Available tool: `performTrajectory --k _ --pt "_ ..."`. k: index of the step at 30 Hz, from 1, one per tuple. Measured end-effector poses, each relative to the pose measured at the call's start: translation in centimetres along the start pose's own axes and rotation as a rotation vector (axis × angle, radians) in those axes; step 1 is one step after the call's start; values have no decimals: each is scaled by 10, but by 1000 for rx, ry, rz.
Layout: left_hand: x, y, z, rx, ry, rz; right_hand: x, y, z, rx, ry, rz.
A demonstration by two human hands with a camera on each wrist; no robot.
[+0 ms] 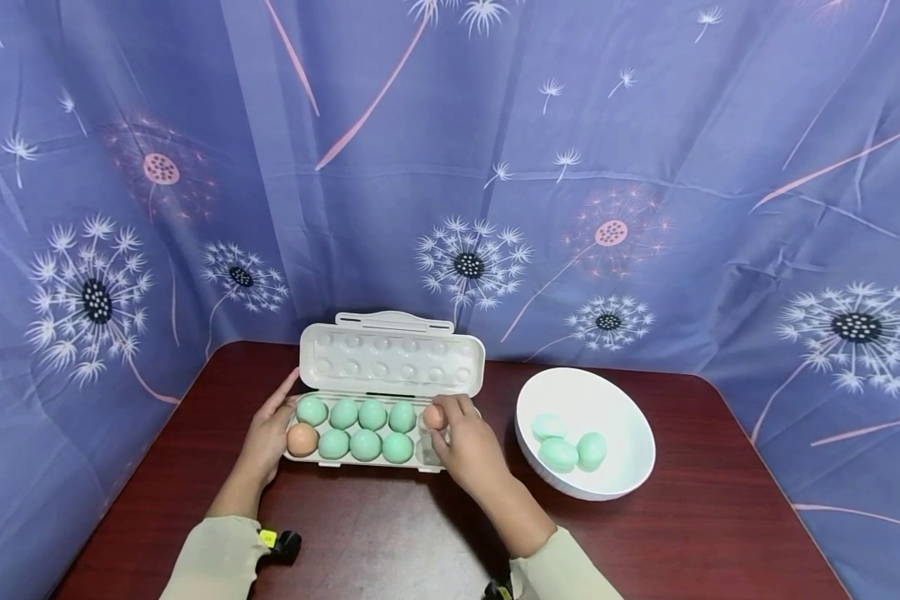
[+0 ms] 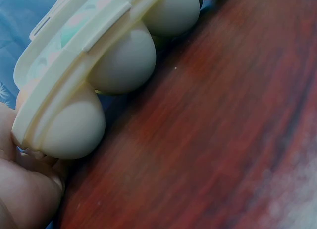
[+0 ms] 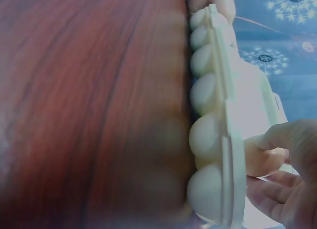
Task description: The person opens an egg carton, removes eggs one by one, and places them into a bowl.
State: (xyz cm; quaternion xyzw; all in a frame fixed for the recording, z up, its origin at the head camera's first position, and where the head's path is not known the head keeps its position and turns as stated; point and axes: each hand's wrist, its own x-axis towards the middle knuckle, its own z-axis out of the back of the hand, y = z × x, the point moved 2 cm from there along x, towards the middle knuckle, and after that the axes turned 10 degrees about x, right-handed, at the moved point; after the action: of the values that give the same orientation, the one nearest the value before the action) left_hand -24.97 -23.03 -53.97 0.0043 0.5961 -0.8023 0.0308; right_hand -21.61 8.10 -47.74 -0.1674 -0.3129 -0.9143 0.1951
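Observation:
A white plastic egg carton (image 1: 392, 377) lies with its lid raised at the back. Green eggs (image 1: 365, 444) fill its middle cups in two rows, and a brown egg (image 1: 302, 439) sits in the front left cup. My left hand (image 1: 265, 433) holds the carton's left end, its fingers along the side. At the right end, my right hand (image 1: 471, 446) pinches another brown egg (image 3: 260, 159) between thumb and fingers over the back row. The right wrist view shows this egg close over the carton's rim, partly covered by the fingers.
Right of the carton stands a white bowl (image 1: 626, 446) holding three green eggs (image 1: 558, 454). Both rest on a dark red wooden table (image 1: 375, 533). A blue-purple curtain (image 1: 390, 208) with dandelion prints hangs behind the table and along its sides.

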Motion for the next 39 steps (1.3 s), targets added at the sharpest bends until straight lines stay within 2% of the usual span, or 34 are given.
performTrajectory --k 11,20,27,34,39 --pt "2 -1 1 15 -10 9 -6 -1 23 44 -77 -20" --pt "3 -1 0 6 -6 -3 -9 -4 37 96 -148 7" --pt "3 -2 0 28 -1 4 -14 -8 48 121 -162 1" --pt "1 0 0 31 -12 4 -17 -13 58 128 -210 18" --pt "1 0 0 32 -17 6 -20 -18 65 144 -224 -22"
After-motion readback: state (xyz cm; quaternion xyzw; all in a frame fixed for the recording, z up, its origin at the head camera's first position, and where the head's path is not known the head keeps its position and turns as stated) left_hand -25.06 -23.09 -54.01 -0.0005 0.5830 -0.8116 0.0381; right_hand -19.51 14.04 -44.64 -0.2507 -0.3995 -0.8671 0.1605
